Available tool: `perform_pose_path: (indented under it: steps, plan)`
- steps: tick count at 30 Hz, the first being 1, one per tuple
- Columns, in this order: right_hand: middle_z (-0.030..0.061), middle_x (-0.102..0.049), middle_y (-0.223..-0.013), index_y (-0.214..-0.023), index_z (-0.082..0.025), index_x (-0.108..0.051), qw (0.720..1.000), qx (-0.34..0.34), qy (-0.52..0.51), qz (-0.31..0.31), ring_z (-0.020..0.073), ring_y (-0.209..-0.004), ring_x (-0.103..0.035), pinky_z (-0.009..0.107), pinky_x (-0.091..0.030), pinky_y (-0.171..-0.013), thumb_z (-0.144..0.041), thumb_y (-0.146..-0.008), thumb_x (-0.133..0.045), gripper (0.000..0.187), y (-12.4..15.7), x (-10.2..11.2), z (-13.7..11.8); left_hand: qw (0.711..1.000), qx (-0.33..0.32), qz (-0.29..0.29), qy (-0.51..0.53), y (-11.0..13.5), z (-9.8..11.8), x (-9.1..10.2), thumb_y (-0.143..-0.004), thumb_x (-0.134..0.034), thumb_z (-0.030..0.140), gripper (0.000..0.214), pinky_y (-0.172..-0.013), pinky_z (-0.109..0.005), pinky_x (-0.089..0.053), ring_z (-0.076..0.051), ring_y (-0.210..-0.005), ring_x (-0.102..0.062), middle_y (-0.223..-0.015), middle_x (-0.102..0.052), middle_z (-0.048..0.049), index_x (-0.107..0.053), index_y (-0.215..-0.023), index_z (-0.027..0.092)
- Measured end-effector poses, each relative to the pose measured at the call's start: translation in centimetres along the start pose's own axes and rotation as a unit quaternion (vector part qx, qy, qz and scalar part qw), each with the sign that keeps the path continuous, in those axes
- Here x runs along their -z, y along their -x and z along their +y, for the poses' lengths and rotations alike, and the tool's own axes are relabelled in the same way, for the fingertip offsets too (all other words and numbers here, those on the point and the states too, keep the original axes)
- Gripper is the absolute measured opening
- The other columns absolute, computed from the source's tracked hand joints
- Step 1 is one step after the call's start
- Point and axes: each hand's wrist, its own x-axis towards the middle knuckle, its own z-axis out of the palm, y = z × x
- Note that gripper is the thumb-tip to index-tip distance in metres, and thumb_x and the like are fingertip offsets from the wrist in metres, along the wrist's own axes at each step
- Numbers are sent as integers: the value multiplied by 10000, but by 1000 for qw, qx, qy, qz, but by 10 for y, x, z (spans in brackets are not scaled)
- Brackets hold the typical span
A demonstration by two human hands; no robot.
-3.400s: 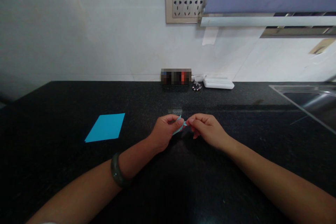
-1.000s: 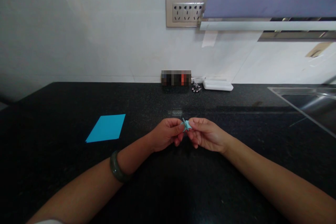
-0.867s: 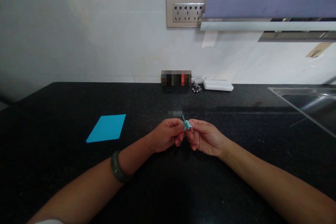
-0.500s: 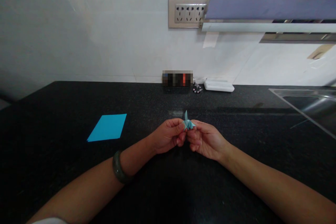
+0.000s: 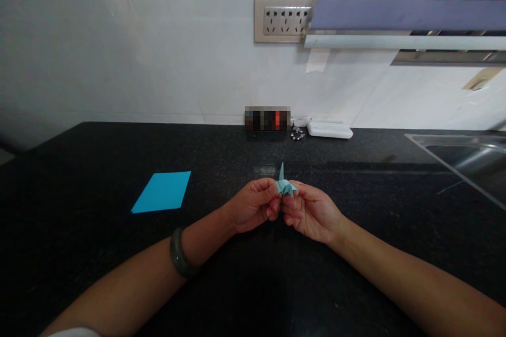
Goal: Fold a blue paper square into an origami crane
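Note:
A small folded light-blue paper figure [image 5: 283,184] with one point sticking up is pinched between both hands above the black counter [image 5: 253,274]. My left hand [image 5: 253,205], with a dark green bangle on its wrist, grips the figure's left side with closed fingers. My right hand [image 5: 312,211] grips its right side, fingers curled. A flat blue paper sheet [image 5: 162,192] lies on the counter to the left, away from both hands.
At the back by the wall stand a small blurred box [image 5: 267,118], a white flat item [image 5: 330,128] and a small dark trinket [image 5: 297,134]. A steel sink [image 5: 466,158] is at the right. A wall socket strip [image 5: 282,20] and a shelf [image 5: 403,26] hang above.
The hands have drawn closer together and slightly nearer me. The paper figure has turned, and its point now sticks straight up between the fingertips. The blue sheet has not moved.

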Motion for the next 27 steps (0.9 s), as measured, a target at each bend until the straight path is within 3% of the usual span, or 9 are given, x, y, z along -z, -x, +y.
perform_pose_path:
  steps: [7, 27]
  plan:
    - [-12, -524, -542, -695, -142, -462, 1000, 1, -16, 1, 62, -416, -456, 249, -494, -503, -180, -837, -286, 229, -1, -1, 0, 1000, -3, -4, 0, 0, 0, 0, -745, -551, 250, 147, -405, -148, -347, -32, -401, -429, -513, -507, 29, -498, -686, 126]
    - [-29, -502, -529, -692, -150, -484, 1000, 1, -18, 25, 57, -402, -449, 243, -498, -532, -214, -813, -335, 201, -1, -3, -1, 1000, -5, 6, -12, 0, 1, -2, -734, -560, 268, 162, -422, -158, -346, -31, -406, -424, -524, -497, 27, -505, -688, 123]
